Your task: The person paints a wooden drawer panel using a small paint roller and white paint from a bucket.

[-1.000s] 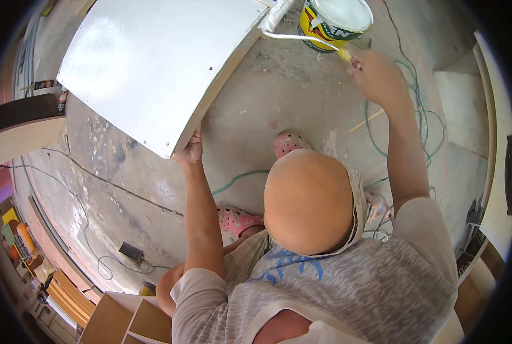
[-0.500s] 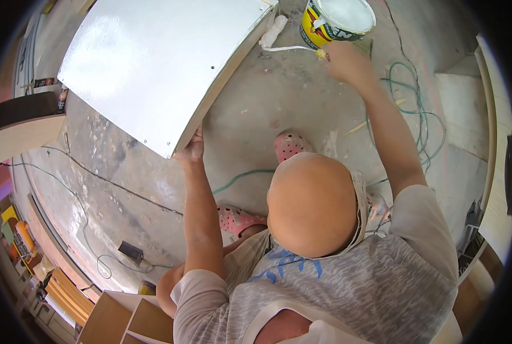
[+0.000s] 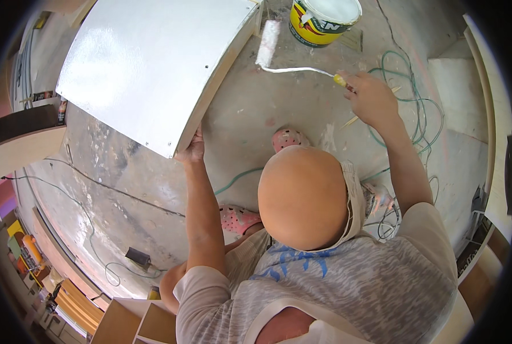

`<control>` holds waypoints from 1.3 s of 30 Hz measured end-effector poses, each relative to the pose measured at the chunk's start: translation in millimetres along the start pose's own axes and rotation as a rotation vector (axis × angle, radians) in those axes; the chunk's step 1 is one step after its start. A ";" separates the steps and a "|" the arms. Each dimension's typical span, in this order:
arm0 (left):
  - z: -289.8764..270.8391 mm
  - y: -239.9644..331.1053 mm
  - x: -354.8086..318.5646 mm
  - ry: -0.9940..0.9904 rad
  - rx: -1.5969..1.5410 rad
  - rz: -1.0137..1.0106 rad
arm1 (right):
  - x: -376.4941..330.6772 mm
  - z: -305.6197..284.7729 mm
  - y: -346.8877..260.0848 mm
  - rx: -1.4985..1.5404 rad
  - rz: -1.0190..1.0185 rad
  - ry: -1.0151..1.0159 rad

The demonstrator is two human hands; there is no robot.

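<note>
My right hand [image 3: 372, 100] is closed round the yellow handle of a paint roller [image 3: 268, 46]. Its thin white frame stretches left to a white, fluffy sleeve beside the board's edge, a small gap apart from it. A glossy white board [image 3: 147, 63] with bare wooden edges and several screw heads slants across the upper left. At its near corner my left hand [image 3: 193, 148] grips the wooden edge from below, the fingers partly hidden behind it. Beyond the roller stands a yellow and dark green paint bucket [image 3: 323, 24] with white paint inside.
A green hose [image 3: 419, 109] lies in loops on the right of the concrete floor [image 3: 256, 109]. Dark cables [image 3: 118, 192] cross the floor at left. A wooden shelf unit [image 3: 118, 324] stands at the lower left, and a curved wooden piece [image 3: 24, 135] at the far left.
My right hand has drawn the roller toward me and to the right, away from the bucket. The sleeve now shows fully. My left hand keeps its hold on the board.
</note>
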State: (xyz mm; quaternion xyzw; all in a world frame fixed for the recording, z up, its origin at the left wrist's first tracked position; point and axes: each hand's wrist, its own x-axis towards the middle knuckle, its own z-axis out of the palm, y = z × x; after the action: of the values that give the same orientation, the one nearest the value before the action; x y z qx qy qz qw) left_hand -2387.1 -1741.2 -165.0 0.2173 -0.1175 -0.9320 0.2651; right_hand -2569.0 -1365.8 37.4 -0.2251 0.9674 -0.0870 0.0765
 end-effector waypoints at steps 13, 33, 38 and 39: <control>6.8 -4.5 -2.1 0.005 0.001 0.028 | 68.3 52.7 -52.4 -0.101 0.034 -0.256; 6.6 181.6 23.1 0.352 1.183 -0.675 | -9.8 4.0 -2.7 0.699 0.370 -0.321; -1.2 168.4 32.4 0.373 0.708 -0.328 | 6.0 26.3 -23.9 0.914 0.735 -0.582; -4.4 145.1 29.0 0.396 0.513 -0.260 | 7.3 44.1 -23.5 1.013 0.739 -0.552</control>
State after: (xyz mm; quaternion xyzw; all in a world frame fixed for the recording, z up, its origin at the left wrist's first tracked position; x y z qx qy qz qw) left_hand -2342.9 -1878.1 -130.2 0.4667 -0.2654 -0.8379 0.0986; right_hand -2557.3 -1395.8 -1.5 0.1693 0.7660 -0.4364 0.4406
